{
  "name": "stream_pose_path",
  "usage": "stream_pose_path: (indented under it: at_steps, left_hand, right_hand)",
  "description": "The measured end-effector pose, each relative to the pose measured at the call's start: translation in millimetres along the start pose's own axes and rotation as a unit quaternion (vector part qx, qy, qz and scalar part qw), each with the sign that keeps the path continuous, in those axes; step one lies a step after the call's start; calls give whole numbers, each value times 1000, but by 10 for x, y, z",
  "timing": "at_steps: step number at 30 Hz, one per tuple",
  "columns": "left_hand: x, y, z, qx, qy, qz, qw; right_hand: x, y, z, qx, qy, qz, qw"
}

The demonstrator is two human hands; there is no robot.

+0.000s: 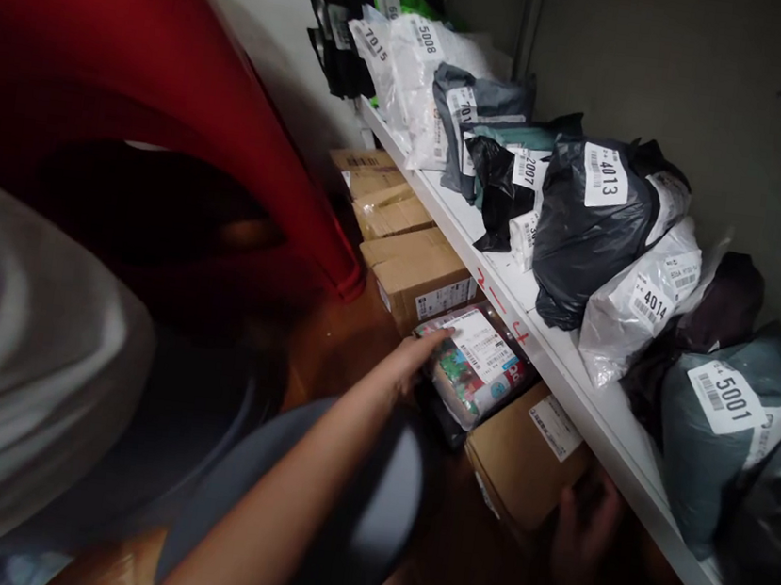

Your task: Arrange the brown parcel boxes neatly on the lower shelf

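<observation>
Red plastic, blurred and cut off by the frame's top-left corner, is filling the space far left of the left hand (418, 358); it looks like a stool (170, 114), though only one leg is showing clearly. Something pale grey and out of focus is covering the lower left. The left hand is reaching forward with its fingers stretched flat and together, fingertips touching the near edge of a colourful printed parcel (477, 370) that is sitting under the white shelf (568, 352); it is gripping nothing. The parcel's long axis is running away from the hand toward the shelf edge, white label up. Beyond the hand, brown cartons (414, 272) are lying in a row beneath the shelf. Just right of the parcel, the right hand (581, 534) is sitting in deep shadow against another carton (519, 455); whether its fingers are curling around the box is impossible to tell. Above, numbered mailer bags (591, 222) are crowding the shelf.
</observation>
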State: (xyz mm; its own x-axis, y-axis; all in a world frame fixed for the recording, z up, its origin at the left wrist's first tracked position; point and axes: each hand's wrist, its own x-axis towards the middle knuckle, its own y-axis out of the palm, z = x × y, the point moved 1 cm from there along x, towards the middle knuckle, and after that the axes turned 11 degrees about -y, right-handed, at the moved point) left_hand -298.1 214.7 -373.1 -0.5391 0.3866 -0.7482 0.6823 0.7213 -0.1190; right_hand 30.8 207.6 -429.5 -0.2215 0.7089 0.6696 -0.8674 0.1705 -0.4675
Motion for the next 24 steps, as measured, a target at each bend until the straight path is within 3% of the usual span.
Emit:
stream_pose_path:
  at_steps: [4,12,24]
  left_hand:
    - [343,3,4,-39,-73,48,995]
    - [469,-60,207,-106,-37,70,991]
    - [512,-53,201,-103,-66,98,988]
  right_hand:
    - [127,72,96,-13,-47,38,998]
    - [288,109,115,17,-117,87,989]
    - [234,127,96,17,-117,75,990]
